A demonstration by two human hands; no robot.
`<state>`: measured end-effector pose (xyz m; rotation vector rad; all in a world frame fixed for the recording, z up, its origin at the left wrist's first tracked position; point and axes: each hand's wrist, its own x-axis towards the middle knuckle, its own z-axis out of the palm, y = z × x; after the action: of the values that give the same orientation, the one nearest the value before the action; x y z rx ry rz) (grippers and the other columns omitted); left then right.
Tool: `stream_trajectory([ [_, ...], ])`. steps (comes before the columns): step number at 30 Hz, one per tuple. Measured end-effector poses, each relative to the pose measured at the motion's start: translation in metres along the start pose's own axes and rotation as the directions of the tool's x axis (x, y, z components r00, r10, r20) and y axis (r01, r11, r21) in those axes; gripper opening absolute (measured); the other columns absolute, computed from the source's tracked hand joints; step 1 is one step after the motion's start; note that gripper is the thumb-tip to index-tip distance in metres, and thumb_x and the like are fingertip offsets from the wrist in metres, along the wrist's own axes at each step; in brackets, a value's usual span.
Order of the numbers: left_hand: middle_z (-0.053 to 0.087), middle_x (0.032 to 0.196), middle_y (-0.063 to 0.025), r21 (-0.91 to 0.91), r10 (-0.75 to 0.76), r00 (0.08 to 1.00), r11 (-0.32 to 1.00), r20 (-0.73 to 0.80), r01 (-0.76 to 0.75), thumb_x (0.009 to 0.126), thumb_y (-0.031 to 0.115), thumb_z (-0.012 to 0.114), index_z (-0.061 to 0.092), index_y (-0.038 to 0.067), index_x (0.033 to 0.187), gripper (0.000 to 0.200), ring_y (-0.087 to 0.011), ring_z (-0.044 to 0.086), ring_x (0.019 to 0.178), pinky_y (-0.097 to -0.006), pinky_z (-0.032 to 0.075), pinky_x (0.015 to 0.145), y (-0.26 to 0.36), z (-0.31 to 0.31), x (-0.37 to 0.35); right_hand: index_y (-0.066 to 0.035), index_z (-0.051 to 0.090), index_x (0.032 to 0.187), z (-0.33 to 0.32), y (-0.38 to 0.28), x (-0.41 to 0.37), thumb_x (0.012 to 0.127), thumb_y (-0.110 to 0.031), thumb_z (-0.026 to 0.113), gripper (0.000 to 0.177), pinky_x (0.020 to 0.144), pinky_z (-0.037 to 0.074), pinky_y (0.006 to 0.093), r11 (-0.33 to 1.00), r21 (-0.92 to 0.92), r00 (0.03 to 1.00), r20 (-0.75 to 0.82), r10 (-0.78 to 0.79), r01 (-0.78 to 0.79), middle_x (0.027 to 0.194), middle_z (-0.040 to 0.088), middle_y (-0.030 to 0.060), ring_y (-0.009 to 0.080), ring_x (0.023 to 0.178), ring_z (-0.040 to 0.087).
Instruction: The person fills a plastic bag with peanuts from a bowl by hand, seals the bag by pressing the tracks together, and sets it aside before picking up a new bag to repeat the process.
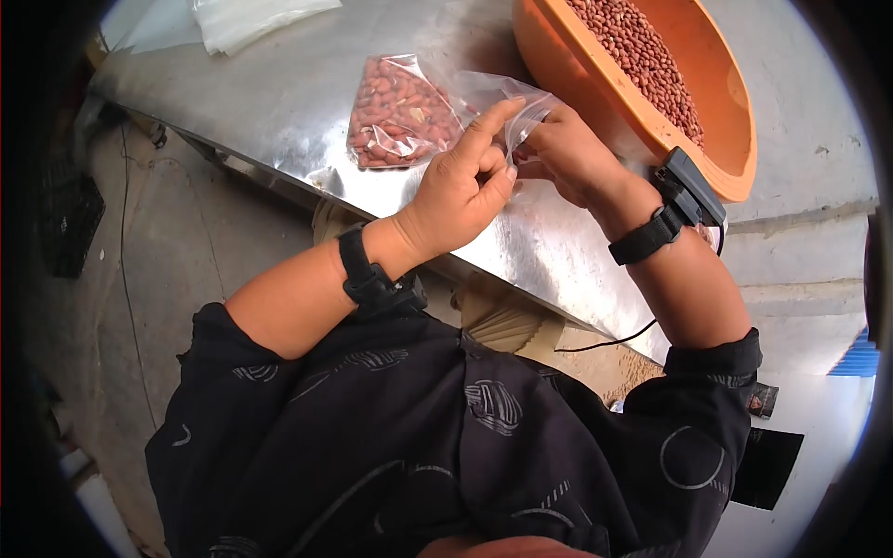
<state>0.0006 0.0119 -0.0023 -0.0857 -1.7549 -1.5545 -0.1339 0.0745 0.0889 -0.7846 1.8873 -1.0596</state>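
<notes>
On the metal table lies a clear plastic bag of reddish nuts, its loose open end stretching to the right. My left hand is at that loose plastic, index finger extended along it and the thumb and other fingers curled; the plastic passes between the two hands. Bent over the bag's mouth, my right hand grips the clear film with its fingers, whose tips are partly hidden. Just beyond my right hand stands an orange basin holding many reddish nuts.
The metal table has its near edge running diagonally below my hands. A stack of clear plastic bags lies at the upper left. A black cable hangs near the edge by my right forearm.
</notes>
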Motion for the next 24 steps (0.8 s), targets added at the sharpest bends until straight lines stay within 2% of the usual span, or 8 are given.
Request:
stream_trajectory([
  [4, 0.052, 0.067, -0.0009, -0.035, -0.059, 0.998, 0.998, -0.032, 0.058, 0.091, 0.003, 0.048, 0.020, 0.004, 0.145, 0.061, -0.0067, 0.049, 0.063, -0.0215, 0.042, 0.062, -0.001, -0.004, 0.000, 0.002, 0.061, 0.099, 0.003, -0.020, -0.023, 0.083, -0.007, 0.054, 0.019, 0.064, 0.052, 0.0281, 0.988, -0.142, 0.998, -0.009, -0.063, 0.061, 0.089, 0.062, 0.0088, 0.0143, 0.078, 0.061],
  [8, 0.051, 0.061, -0.0007, -0.129, -0.130, 0.986, 0.985, -0.107, 0.116, 0.087, 0.001, 0.052, 0.026, 0.003, 0.143, 0.061, -0.0081, 0.050, 0.063, -0.0240, 0.044, 0.068, -0.002, -0.002, 0.000, -0.001, 0.064, 0.106, -0.022, -0.057, -0.050, 0.090, -0.014, 0.058, 0.021, 0.071, 0.051, 0.0235, 0.787, -0.559, 0.956, 0.039, -0.289, 0.261, 0.093, 0.066, 0.0051, 0.0096, 0.082, 0.062],
  [10, 0.051, 0.060, -0.0005, -0.142, -0.135, 0.985, 0.983, -0.112, 0.118, 0.088, 0.002, 0.052, 0.027, 0.003, 0.142, 0.060, -0.0081, 0.050, 0.063, -0.0235, 0.044, 0.069, -0.006, -0.001, 0.000, 0.004, 0.065, 0.095, -0.039, -0.071, -0.058, 0.089, -0.018, 0.059, 0.024, 0.063, 0.048, 0.0244, 0.667, -0.553, 0.773, -0.064, -0.632, 0.499, 0.071, 0.062, 0.0009, 0.0075, 0.063, 0.058],
  [12, 0.051, 0.061, -0.0005, -0.134, -0.180, 0.979, 0.977, -0.093, 0.167, 0.088, 0.002, 0.052, 0.026, 0.002, 0.142, 0.060, -0.0080, 0.050, 0.063, -0.0235, 0.044, 0.069, -0.003, -0.002, -0.001, 0.004, 0.064, 0.104, -0.089, -0.082, -0.044, 0.090, -0.020, 0.059, 0.028, 0.062, 0.048, 0.0244, 0.456, -0.746, 0.645, -0.047, -0.763, 0.485, 0.078, 0.063, 0.0027, 0.0078, 0.068, 0.057],
  [15, 0.054, 0.063, -0.0010, -0.156, -0.197, 0.978, 0.971, -0.074, 0.183, 0.089, 0.002, 0.051, 0.025, 0.001, 0.143, 0.060, -0.0080, 0.051, 0.064, -0.0241, 0.044, 0.069, -0.005, -0.003, 0.000, 0.002, 0.059, 0.115, -0.161, -0.067, -0.011, 0.091, -0.021, 0.058, 0.032, 0.066, 0.047, 0.0252, 0.567, -0.761, 0.857, -0.027, -0.515, 0.316, 0.091, 0.065, 0.0056, 0.0098, 0.075, 0.058],
  [16, 0.055, 0.064, -0.0013, -0.169, -0.195, 0.978, 0.969, -0.072, 0.180, 0.089, 0.002, 0.051, 0.024, 0.001, 0.143, 0.060, -0.0080, 0.052, 0.064, -0.0243, 0.045, 0.069, -0.005, -0.003, 0.000, -0.001, 0.053, 0.126, -0.168, -0.065, -0.011, 0.093, -0.024, 0.056, 0.040, 0.077, 0.048, 0.0265, 0.537, -0.840, 0.957, -0.092, -0.274, 0.073, 0.108, 0.063, 0.0099, 0.0133, 0.091, 0.059],
  [21, 0.060, 0.070, -0.0037, -0.210, -0.210, 0.976, 0.958, -0.060, 0.194, 0.090, 0.001, 0.049, 0.023, 0.001, 0.143, 0.059, -0.0086, 0.054, 0.065, -0.0245, 0.046, 0.067, -0.003, -0.003, 0.001, -0.003, 0.047, 0.134, -0.188, -0.035, -0.002, 0.095, -0.031, 0.052, 0.048, 0.096, 0.041, 0.0244, 0.685, -0.718, 0.989, -0.023, 0.147, -0.119, 0.124, 0.058, 0.0097, 0.0139, 0.115, 0.053],
  [24, 0.060, 0.072, -0.0047, -0.227, -0.212, 0.976, 0.954, -0.058, 0.194, 0.090, 0.001, 0.049, 0.023, 0.001, 0.143, 0.059, -0.0088, 0.054, 0.065, -0.0240, 0.046, 0.067, -0.002, -0.002, 0.001, -0.006, 0.047, 0.135, -0.188, -0.031, -0.003, 0.096, -0.025, 0.049, 0.043, 0.091, 0.044, 0.0237, 0.815, -0.566, 0.989, 0.000, 0.150, -0.123, 0.122, 0.058, 0.0057, 0.0105, 0.108, 0.055],
])
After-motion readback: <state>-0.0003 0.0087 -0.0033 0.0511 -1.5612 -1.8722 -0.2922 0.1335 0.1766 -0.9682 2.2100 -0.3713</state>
